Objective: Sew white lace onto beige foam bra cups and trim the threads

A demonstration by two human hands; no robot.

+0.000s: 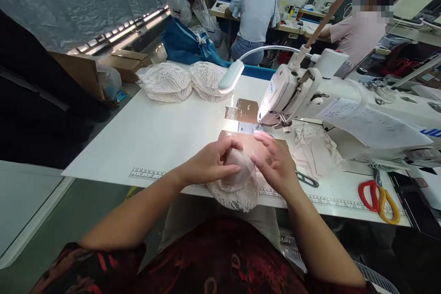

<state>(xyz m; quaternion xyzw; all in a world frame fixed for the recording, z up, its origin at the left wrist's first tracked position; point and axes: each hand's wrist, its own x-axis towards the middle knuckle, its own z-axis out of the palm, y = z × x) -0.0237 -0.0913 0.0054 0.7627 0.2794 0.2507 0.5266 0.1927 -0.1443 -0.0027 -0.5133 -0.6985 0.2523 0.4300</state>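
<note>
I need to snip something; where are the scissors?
In the head view, the scissors lie at lower right, near the front edge of the table, right of the right hand.

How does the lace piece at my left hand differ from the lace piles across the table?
The lace piece is in the left hand's grip; the lace piles lie untouched on the table.
The lace piece reaches past the near edge; the lace piles sit toward the far side.
The lace piece shows a smooth sheer part; the lace piles show patterned layers.
Both look whitish.
</note>
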